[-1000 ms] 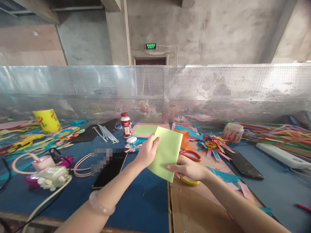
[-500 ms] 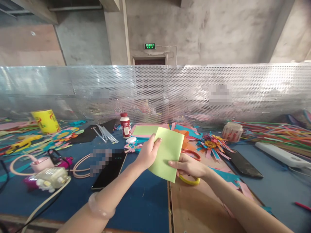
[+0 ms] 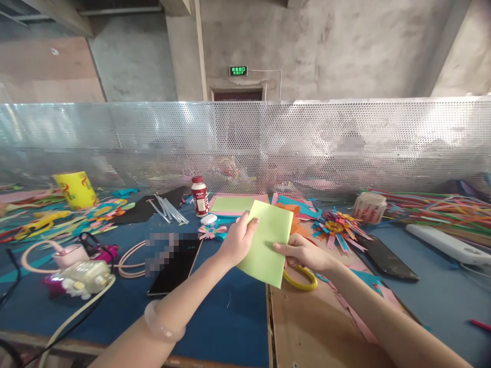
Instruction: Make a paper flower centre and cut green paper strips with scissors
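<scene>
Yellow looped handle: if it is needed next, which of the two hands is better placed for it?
Probably the right hand: the yellow looped handle shows just below it, though it also touches the green paper. The left hand is farther away, gripping the paper's left edge.

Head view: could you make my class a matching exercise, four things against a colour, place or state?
Things:
1. Paper held by left hand and right hand
2. Bottle
3. Bracelet
4. Exit sign

Descriptions:
A. Worn on the left arm
B. Above the doorway
C. Plain light green
D. Standing upright, red cap

Right pairs: 1-C, 2-D, 3-A, 4-B.
</scene>
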`<state>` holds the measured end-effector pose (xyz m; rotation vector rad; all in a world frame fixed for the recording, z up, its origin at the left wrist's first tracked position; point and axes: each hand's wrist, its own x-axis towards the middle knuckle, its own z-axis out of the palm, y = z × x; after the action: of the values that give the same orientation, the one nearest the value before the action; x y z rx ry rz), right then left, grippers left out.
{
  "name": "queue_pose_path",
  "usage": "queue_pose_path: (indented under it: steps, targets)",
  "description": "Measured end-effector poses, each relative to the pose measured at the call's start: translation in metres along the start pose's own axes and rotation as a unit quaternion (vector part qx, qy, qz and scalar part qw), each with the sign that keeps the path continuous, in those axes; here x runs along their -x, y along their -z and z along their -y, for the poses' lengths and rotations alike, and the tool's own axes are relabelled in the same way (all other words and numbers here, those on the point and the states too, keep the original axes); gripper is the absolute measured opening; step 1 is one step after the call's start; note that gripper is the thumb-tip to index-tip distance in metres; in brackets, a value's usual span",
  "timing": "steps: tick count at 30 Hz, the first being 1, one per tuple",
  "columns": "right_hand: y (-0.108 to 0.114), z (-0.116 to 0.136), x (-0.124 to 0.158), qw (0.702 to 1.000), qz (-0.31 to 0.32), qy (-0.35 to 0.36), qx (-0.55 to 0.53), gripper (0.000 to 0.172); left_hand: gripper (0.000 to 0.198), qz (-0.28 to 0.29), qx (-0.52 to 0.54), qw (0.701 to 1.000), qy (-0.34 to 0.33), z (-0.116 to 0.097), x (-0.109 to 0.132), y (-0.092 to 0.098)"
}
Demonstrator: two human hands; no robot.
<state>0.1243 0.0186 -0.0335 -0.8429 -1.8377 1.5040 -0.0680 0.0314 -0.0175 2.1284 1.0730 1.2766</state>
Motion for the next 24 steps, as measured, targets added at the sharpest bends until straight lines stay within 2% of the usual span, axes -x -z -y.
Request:
queue_pose_path:
  steps: [3, 9, 12, 16, 24]
  targets:
    - [0.005, 0.0, 0.001, 1.0, 0.007, -0.005, -0.027, 0.043, 0.025, 0.012, 0.013, 1.0, 0.006, -0.001, 0.001, -0.001]
    - [0.009, 0.0, -0.001, 0.999, -0.02, -0.024, -0.008, 0.045, 0.024, 0.016, 0.009, 1.0, 0.01, -0.001, 0.001, -0.001]
    - [0.013, -0.001, 0.0, 1.0, -0.011, -0.001, 0.004, 0.045, 0.024, 0.014, 0.008, 1.0, 0.004, 0.0, 0.001, -0.001]
    - [0.021, -0.003, 0.002, 0.999, -0.024, 0.04, -0.004, 0.043, 0.026, 0.039, 0.02, 0.999, 0.012, 0.0, 0.001, -0.003]
    - [0.031, -0.011, 0.0, 0.998, -0.018, 0.052, 0.027, 0.046, 0.026, 0.054, -0.006, 0.998, 0.013, 0.001, 0.003, -0.004]
